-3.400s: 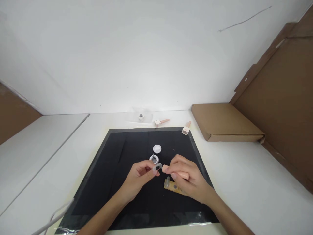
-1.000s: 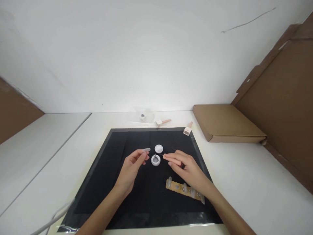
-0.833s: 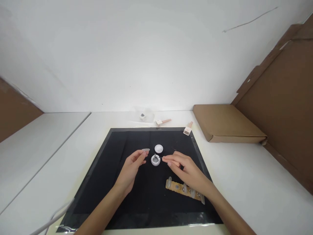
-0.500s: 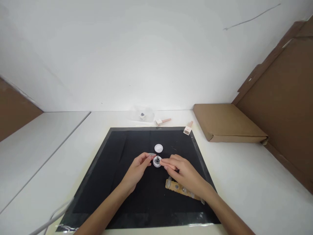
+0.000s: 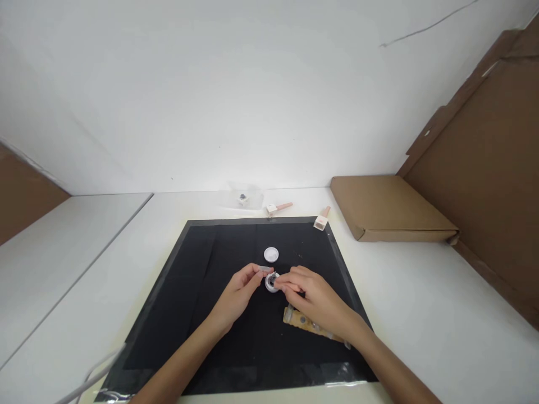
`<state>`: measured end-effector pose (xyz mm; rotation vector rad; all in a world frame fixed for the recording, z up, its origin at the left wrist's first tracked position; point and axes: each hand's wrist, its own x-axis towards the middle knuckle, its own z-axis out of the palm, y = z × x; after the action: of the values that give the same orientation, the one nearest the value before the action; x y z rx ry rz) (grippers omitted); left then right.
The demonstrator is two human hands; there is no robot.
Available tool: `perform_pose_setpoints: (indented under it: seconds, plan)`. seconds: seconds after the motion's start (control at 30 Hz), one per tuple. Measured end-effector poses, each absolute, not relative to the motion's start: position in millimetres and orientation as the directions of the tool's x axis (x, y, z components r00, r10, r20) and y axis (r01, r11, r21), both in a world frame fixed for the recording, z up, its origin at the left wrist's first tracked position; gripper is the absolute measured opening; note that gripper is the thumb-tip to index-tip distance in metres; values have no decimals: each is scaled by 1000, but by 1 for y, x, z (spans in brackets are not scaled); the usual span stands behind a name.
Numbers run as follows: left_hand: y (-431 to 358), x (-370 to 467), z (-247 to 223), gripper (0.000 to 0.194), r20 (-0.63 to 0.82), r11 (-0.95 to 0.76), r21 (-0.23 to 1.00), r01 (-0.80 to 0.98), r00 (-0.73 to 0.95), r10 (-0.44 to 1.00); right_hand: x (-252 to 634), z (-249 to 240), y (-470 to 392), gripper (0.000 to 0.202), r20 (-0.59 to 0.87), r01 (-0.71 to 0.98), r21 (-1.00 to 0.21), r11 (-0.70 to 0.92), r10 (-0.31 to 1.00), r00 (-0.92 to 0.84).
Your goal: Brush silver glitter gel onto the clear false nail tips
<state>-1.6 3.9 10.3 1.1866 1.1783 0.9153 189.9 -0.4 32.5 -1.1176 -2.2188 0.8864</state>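
My left hand (image 5: 241, 292) pinches a small, thin, translucent piece (image 5: 265, 269) beside a small round white jar (image 5: 269, 285). Dark bits show inside the jar, which stands on the black mat. Over the jar's right edge, the fingertips of my right hand (image 5: 309, 289) are pressed together at its opening; what they hold, if anything, is hidden. A white round lid (image 5: 271, 255) lies just beyond the jar. Under my right wrist is a tan strip (image 5: 304, 321) bearing several clear and grey pieces, partly covered by the arm.
A clear plastic bag (image 5: 246, 199) with a small item sits by the wall. Two pink-handled white pieces, one flat (image 5: 272, 209) and one at the mat's corner (image 5: 321, 223), lie nearby. A flat cardboard box (image 5: 391, 207) stands right; a cable (image 5: 90, 381) runs at lower left.
My left hand has brought the translucent piece slightly right, closer over the jar's rim. The right fingertips stay at the jar's opening. The whole view has shifted a little.
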Motion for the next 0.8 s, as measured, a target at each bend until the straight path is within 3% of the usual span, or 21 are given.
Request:
perform_pose_setpoints:
  seconds: [0.8]
  plan:
    - [1, -2, 15, 25, -186, 172, 982, 84, 209, 960, 188, 35, -2, 22, 137, 507, -739, 443, 836, -531]
